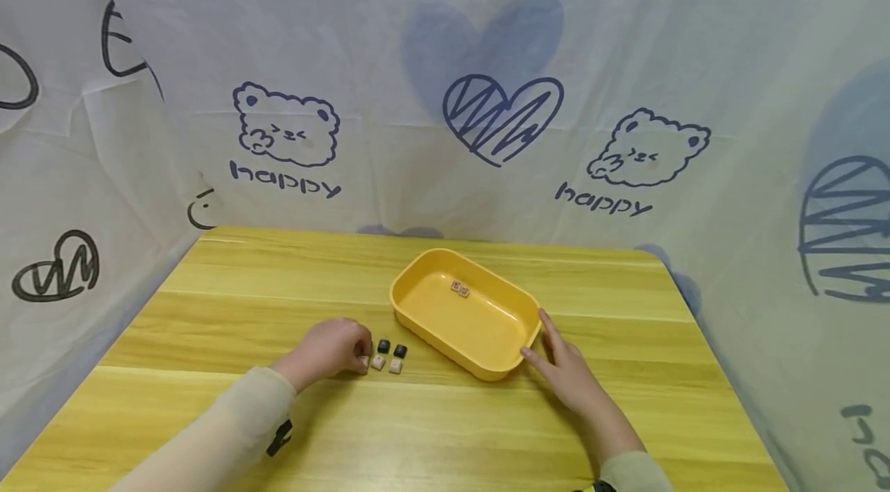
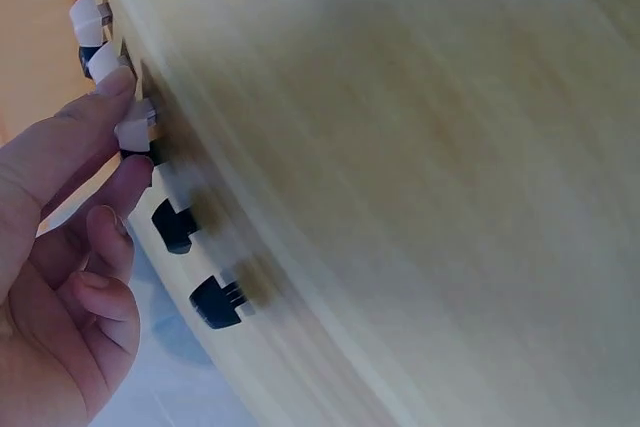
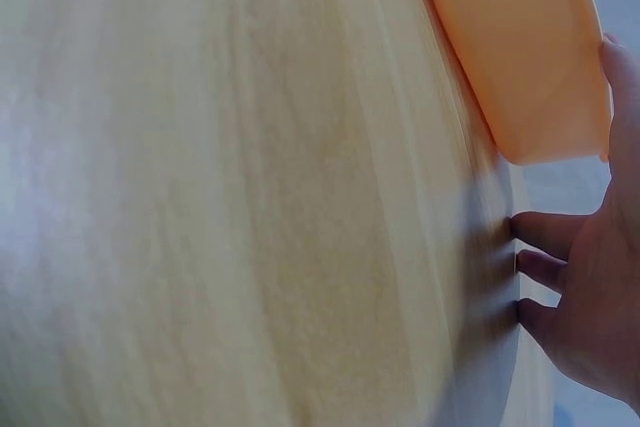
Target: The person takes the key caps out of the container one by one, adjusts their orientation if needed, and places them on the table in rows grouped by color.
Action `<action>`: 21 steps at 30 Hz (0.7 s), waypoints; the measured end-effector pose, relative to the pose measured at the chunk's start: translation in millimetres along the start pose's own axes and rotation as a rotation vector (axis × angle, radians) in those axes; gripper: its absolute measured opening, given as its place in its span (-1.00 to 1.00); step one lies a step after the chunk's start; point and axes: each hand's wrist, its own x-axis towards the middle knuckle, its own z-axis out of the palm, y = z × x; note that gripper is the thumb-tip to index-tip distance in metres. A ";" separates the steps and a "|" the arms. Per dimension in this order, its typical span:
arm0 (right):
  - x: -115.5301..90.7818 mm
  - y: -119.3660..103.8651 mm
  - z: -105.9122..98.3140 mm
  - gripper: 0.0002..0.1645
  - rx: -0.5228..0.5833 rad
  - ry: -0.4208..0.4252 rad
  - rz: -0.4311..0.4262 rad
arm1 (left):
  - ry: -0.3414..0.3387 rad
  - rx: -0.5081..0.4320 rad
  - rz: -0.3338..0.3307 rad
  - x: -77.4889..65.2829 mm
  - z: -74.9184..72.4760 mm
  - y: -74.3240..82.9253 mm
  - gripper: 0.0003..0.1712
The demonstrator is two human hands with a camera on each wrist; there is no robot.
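Note:
My left hand (image 1: pixel 338 345) pinches a white keycap (image 2: pixel 133 133) between thumb and fingertip, low over the table. Two black keycaps (image 1: pixel 384 346) and two pale keycaps (image 1: pixel 378 361) lie close to its fingertips. In the left wrist view, short stems stick out from under the black keycaps (image 2: pixel 175 227). To the right, a yellow tray (image 1: pixel 445 349) stands at an angle, holding two pinkish keycaps (image 1: pixel 460 289) by its far wall. My right hand (image 1: pixel 570 374) touches the tray's right end with spread fingers. In the right wrist view its thumb lies at the rim while other fingertips rest on the table.
The wood-grain table (image 1: pixel 278 283) spreads around the tray and keycaps. Behind it and at both sides hangs a white cloth (image 1: pixel 389 160) printed with hearts and bear faces, meeting the table's far edge.

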 end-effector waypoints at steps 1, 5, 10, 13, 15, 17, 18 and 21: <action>-0.1 -0.3 -0.4 -0.02 -0.001 0.001 0.001 | 0.005 -0.001 0.001 0.1 -1.1 -0.5 -0.75; -0.1 -1.6 -1.8 -0.02 -0.004 0.003 -0.001 | 0.024 -0.003 0.010 1.2 -10.8 -0.1 -0.75; 0.3 -2.2 -2.1 -0.02 -0.005 -0.001 0.004 | 0.018 -0.002 0.025 7.4 -29.4 7.3 -0.77; 0.6 -2.7 -1.6 -0.02 -0.004 -0.003 0.005 | -0.016 -0.025 -0.004 13.3 -37.9 14.0 -0.80; 0.6 -3.1 -1.3 -0.02 -0.001 -0.004 0.005 | -0.029 -0.035 -0.012 17.8 -41.6 18.5 -0.80; 0.4 -3.2 -1.1 -0.02 0.005 -0.005 0.006 | -0.031 -0.044 -0.010 22.2 -44.6 24.0 -0.78; 0.2 -3.3 -1.1 -0.02 0.007 -0.007 0.007 | -0.028 -0.045 -0.005 24.4 -46.0 26.8 -0.77; -0.8 -3.3 -1.2 -0.02 0.015 -0.012 0.012 | -0.018 -0.043 0.014 30.4 -51.2 36.4 -0.74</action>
